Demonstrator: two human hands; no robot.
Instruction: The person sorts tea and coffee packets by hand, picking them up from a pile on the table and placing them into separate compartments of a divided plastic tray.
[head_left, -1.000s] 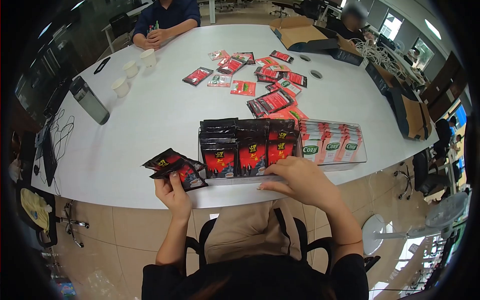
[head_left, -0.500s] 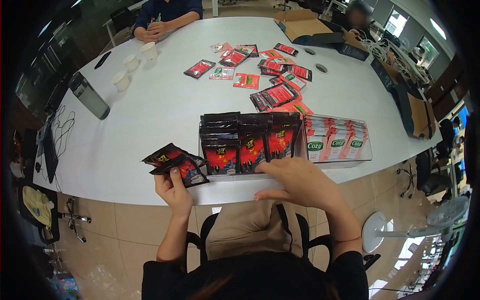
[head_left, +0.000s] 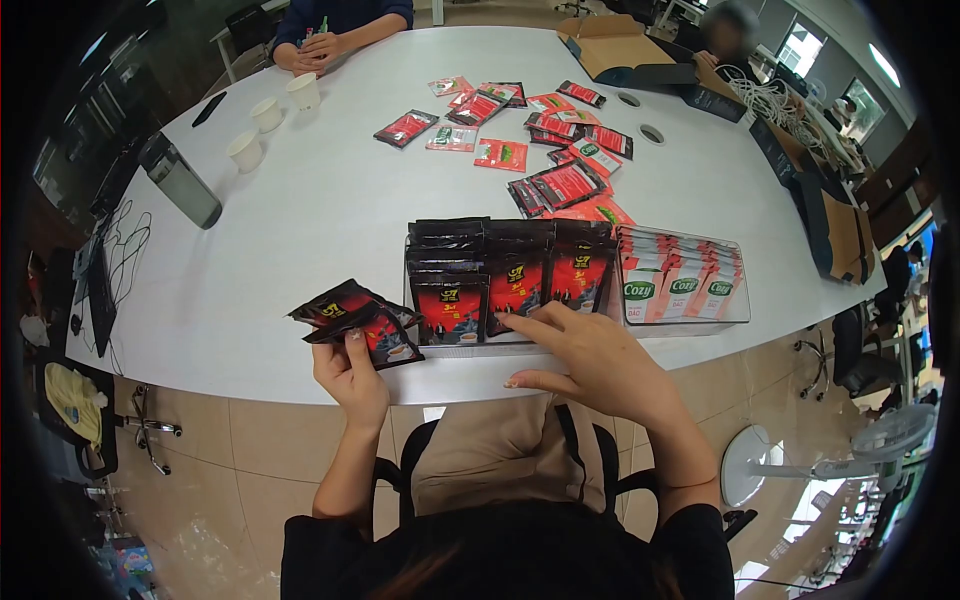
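My left hand (head_left: 352, 385) is closed on a few black-and-red coffee sachets (head_left: 385, 335), fanned out left of a clear box (head_left: 470, 351). Upright rows of similar sachets (head_left: 450, 306) fill the box's left part. With fingers apart, my right hand (head_left: 590, 360) reaches over the front edge; its fingertips touch the lower part of the middle row (head_left: 515, 284). White-and-pink Cozy sachets (head_left: 684, 287) stand in the clear compartment at the right.
Loose red, black and pink sachets (head_left: 560, 185) are scattered behind the box. A bottle (head_left: 182, 185) and paper cups (head_left: 245, 152) stand at the left. Opened cardboard boxes (head_left: 612, 52) lie along the far right. Another person's hands (head_left: 312, 52) rest at the far edge.
My right hand has shifted slightly left and up, onto the middle row of coffee sachets. My left hand keeps its hold. The whole view has shifted a little.
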